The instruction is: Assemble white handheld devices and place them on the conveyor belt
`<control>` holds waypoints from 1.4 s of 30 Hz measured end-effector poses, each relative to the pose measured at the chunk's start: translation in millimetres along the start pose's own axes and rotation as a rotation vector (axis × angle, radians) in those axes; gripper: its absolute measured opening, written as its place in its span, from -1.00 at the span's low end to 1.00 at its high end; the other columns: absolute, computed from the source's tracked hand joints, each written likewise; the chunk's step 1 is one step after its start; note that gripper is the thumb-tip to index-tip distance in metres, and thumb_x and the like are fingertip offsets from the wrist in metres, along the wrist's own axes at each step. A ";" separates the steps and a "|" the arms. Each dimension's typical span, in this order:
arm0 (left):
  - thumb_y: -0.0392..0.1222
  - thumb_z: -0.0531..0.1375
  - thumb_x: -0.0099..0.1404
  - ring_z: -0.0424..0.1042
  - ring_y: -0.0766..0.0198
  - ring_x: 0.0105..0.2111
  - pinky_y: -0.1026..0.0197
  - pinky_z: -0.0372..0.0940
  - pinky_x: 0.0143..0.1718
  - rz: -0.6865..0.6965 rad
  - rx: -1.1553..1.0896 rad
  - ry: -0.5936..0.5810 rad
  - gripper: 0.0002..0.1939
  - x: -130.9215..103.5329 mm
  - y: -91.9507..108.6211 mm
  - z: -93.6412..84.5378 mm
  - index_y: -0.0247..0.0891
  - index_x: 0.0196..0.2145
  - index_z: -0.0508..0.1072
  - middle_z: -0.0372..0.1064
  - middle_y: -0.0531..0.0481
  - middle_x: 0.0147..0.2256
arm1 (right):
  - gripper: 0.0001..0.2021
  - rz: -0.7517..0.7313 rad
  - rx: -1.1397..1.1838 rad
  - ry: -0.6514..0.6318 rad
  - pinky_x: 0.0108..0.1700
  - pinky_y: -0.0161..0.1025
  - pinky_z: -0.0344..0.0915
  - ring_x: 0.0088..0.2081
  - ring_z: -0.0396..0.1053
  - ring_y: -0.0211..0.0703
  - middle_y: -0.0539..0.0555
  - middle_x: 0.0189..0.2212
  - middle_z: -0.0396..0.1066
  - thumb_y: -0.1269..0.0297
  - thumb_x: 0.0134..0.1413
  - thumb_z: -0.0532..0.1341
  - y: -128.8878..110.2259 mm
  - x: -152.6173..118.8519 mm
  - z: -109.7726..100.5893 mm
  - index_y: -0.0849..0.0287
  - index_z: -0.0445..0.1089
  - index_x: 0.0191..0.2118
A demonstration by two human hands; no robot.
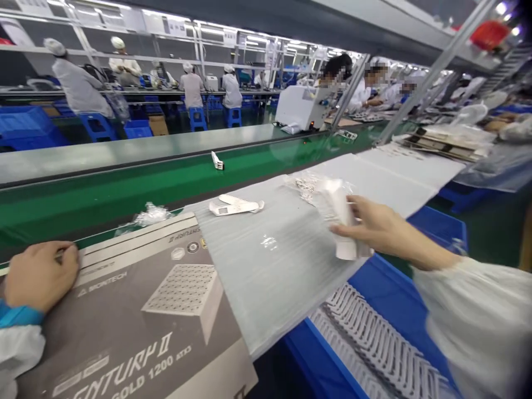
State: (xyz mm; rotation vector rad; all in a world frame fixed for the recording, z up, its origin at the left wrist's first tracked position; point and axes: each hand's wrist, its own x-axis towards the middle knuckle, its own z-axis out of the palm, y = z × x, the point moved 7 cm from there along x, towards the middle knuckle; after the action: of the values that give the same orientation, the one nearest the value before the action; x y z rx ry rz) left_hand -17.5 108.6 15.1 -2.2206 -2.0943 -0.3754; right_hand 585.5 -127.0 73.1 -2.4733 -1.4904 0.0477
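My right hand is closed around a white plastic part, blurred by motion, above the right side of the foam-covered table. Whether it is one piece or several pressed together, I cannot tell. My left hand rests with curled fingers at the far-left edge of a grey printed cardboard box; something small and dark shows between its fingers. Two white handheld-device casings lie crossed on the foam sheet. A clear bag of small white pieces lies just behind the right hand.
A green conveyor belt runs behind the table, carrying a white device. Crumpled clear plastic lies at its edge. Below right, a blue bin holds rows of white parts. Several people work across the line.
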 end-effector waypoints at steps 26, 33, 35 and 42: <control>-0.13 -0.01 0.34 0.30 -0.07 -0.07 -0.04 0.22 -0.13 -0.023 -0.308 0.148 -0.72 -9.0 -14.4 17.9 -0.21 -0.30 0.48 0.45 -0.11 -0.06 | 0.05 -0.338 -0.343 -0.678 0.26 0.06 0.16 0.27 0.19 0.30 0.27 0.27 0.24 0.08 -0.32 0.45 -206.6 56.2 88.3 0.19 0.09 0.37; -0.18 0.01 0.36 0.30 -0.02 -0.07 -0.01 0.22 -0.10 -0.001 -0.346 0.173 -0.77 -10.2 -11.0 17.1 -0.21 -0.30 0.46 0.44 -0.11 -0.08 | -0.53 -0.453 -0.169 -0.474 0.13 -0.17 0.29 0.07 0.44 0.00 0.10 0.06 0.49 0.16 0.08 0.25 -326.4 168.9 105.8 0.10 0.41 0.13; -0.20 0.01 0.37 0.29 -0.01 -0.07 -0.01 0.22 -0.08 0.000 -0.358 0.175 -0.78 -11.2 -10.6 16.6 -0.21 -0.30 0.46 0.43 -0.11 -0.08 | -0.51 -0.399 -0.151 -0.347 0.15 -0.10 0.26 0.12 0.39 0.08 0.22 0.12 0.43 0.25 0.12 0.21 -353.6 200.7 131.8 0.17 0.33 0.19; -0.23 0.04 0.37 0.29 0.02 -0.10 -0.02 0.22 -0.11 -0.029 -0.399 0.162 -0.81 -10.3 -9.7 16.0 -0.20 -0.31 0.44 0.42 -0.09 -0.10 | -0.57 -0.206 0.013 -0.065 0.12 -0.01 0.24 0.14 0.34 0.18 0.50 0.11 0.33 0.38 0.20 0.10 -395.5 237.9 200.2 0.39 0.23 0.16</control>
State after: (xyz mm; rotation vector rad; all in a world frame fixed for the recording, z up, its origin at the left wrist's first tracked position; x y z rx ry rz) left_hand -25.5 102.7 -3.8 -2.2572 -2.1150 -1.0195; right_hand 324.7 296.1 -4.8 -2.3156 -1.7575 0.0995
